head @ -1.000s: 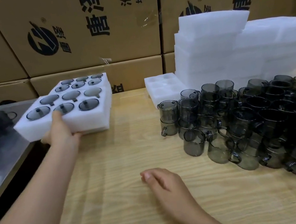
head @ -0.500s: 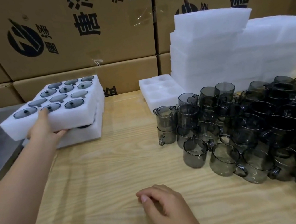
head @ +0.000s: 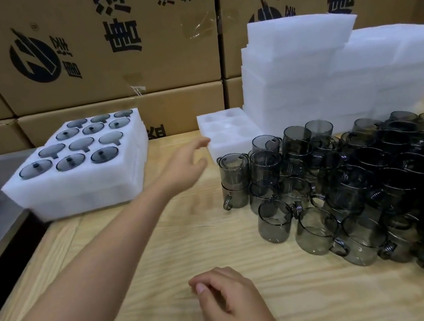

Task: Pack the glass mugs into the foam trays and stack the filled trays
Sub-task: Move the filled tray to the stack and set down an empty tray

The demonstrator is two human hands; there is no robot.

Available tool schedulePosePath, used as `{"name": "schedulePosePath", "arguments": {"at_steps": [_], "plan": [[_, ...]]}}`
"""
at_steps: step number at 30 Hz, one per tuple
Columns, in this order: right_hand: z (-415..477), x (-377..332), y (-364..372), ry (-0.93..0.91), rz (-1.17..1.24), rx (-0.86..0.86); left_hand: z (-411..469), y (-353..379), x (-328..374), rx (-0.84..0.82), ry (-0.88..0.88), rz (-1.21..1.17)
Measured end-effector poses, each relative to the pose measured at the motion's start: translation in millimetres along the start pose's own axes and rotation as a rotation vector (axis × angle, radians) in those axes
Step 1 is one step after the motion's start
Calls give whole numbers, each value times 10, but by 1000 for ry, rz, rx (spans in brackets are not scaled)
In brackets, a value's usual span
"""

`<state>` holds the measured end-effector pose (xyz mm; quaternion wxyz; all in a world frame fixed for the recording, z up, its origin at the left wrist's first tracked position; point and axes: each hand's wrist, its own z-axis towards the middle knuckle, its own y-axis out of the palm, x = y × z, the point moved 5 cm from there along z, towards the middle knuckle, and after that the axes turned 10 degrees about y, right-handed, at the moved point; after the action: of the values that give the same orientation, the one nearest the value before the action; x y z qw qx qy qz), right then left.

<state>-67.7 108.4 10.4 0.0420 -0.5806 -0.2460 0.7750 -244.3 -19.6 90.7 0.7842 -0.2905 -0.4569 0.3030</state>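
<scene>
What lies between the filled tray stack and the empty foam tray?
Only the left hand, fingers stretched toward the empty tray, over bare table; seen in the head view.

A packing warehouse: stacked printed cartons (head: 111, 43) behind the bench (head: 163, 250).

Left hand (head: 185, 161) reaches toward empty foam tray (head: 226, 136); filled trays (head: 81, 177) stacked.

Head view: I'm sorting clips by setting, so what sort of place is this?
Probably a warehouse or factory packing station: stacked printed cartons behind, a pile of white foam trays, and dozens of identical glass mugs on the wooden table.
</scene>
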Motion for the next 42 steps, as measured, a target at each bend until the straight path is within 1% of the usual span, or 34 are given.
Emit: {"name": "schedulePosePath", "arguments": {"at_steps": [1, 3, 5, 7, 9, 14, 15, 17, 19, 23, 25, 27, 29, 30, 32, 34, 35, 36, 38, 40, 42], "plan": [[10, -3, 6, -8, -1, -4, 94, 151, -49, -84, -40, -4], [15, 1, 19, -3, -1, -9, 262, 324, -124, -143, -99, 46], [19, 12, 33, 6, 2, 3, 392, 409, -203, -190, -109, 172], [23, 33, 39, 0, 11, 28, 469, 472, -276, -275, -93, 331], [16, 36, 51, -13, 3, 32, 505, 532, -332, -341, -81, 442], [18, 19, 66, -80, -21, 59, 622, 460, -292, -280, 58, 733], [18, 17, 63, -88, -25, 61, 625, 447, -297, -284, 59, 761], [13, 6, 59, -80, -28, 40, 616, 412, -327, -270, 21, 702], [1, -10, 61, -63, -40, 11, 598, 331, -339, -176, -16, 571], [-12, -34, 51, -69, -67, -18, 517, 52, -229, 134, -44, 336], [-17, -39, 44, -61, -86, -43, 446, -118, -69, 273, -15, 273], [-30, -46, 38, -47, -113, -59, 343, -317, 169, 417, 63, 247], [-40, -57, 34, -37, -114, -63, 192, -533, 465, 562, 171, 274], [-46, -60, 24, -21, -85, -61, 89, -637, 629, 628, 224, 330], [-57, -53, -32, 55, 62, -50, -160, -826, 994, 747, 331, 498], [-104, -74, -132, 127, 274, 2, -467, -940, 1402, 837, 474, 676], [-136, -91, -201, 135, 365, 54, -624, -941, 1597, 841, 544, 749], [-171, -112, -282, 124, 436, 119, -763, -902, 1768, 806, 602, 811], [-257, -153, -454, 97, 575, 231, -1026, -725, 2048, 649, 667, 894], [-333, -151, -625, 91, 755, 290, -1299, -484, 2249, 458, 620, 938], [-417, -71, -797, 124, 893, 307, -1558, -228, 2344, 227, 483, 949]]}}
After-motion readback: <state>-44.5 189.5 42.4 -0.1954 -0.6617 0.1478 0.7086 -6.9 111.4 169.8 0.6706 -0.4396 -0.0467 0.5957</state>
